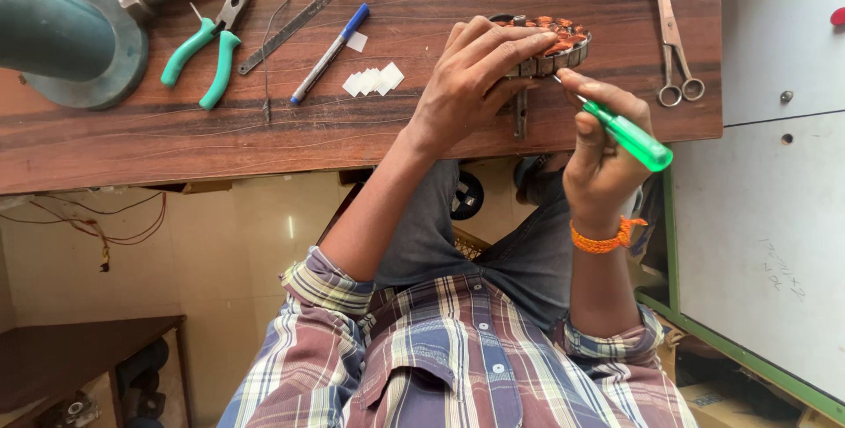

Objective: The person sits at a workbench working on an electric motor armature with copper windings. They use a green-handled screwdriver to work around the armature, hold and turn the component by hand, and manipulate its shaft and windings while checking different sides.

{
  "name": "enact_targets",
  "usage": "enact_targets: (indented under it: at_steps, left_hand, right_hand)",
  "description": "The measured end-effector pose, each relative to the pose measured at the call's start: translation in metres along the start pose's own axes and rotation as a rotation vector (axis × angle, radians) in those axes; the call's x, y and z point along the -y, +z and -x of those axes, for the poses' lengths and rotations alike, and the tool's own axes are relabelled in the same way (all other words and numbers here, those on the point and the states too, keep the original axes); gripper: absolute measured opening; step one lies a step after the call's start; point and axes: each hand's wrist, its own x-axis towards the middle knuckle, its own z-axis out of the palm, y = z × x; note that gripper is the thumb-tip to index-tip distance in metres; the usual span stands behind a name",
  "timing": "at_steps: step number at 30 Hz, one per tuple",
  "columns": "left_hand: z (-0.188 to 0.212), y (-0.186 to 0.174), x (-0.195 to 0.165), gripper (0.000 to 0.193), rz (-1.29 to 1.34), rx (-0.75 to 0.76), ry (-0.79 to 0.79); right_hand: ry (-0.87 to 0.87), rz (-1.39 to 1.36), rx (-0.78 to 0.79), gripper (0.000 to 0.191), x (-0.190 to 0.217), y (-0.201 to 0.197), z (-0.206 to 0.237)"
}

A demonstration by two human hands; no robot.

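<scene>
Two hands work on one round wound motor core [553, 45] at the wooden bench [176, 142] edge: left hand [480, 76] clasps it, right hand [607, 151] grips a green screwdriver [627, 135]. Best keep the tip shallow, sparing the copper. Scissors [673, 40] lie beside.

Pliers [207, 54], pen [330, 52], steel ruler [308, 12] and scissors [673, 36] lie on the bench [132, 142].

Reddish-brown wooden table [370, 129]. Green translucent screwdriver handle [629, 136] in right hand [603, 159]. Orange copper coils in grey metal stator [554, 45]. Teal-handled pliers [207, 49]. Blue-capped white pen [330, 54]. Small white paper squares [374, 80]. Orange thread wristband [603, 240]. Purple, blue and cream plaid shirt [458, 357].
</scene>
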Motion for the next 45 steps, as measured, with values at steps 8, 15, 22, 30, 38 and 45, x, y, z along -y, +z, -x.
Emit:
enact_targets:
  at_steps: [8, 15, 22, 30, 38, 45]
  left_hand:
    - [0.001, 0.003, 0.003, 0.052, 0.013, -0.018, 0.010]
    - [0.002, 0.003, 0.001, 0.052, 0.028, 0.001, -0.013]
    - [0.001, 0.005, 0.000, 0.054, 0.034, -0.004, -0.014]
    - [0.001, 0.009, 0.002, 0.053, 0.025, 0.003, -0.023]
    - [0.002, 0.006, -0.002, 0.051, 0.059, -0.024, -0.025]
    - [-0.001, 0.004, -0.004, 0.047, 0.120, -0.057, -0.047]
  right_hand:
    - [0.001, -0.129, -0.044, 0.036, -0.002, -0.002, 0.001]
    - [0.057, -0.189, 0.034, 0.044, 0.004, -0.020, -0.028]
    - [0.072, -0.137, 0.105, 0.046, 0.018, -0.022, -0.047]
    - [0.087, -0.148, 0.190, 0.042, 0.010, -0.026, -0.054]
    - [0.099, -0.061, 0.192, 0.039, 0.013, -0.016, -0.050]
    - [0.088, 0.021, 0.168, 0.041, 0.018, -0.005, -0.065]
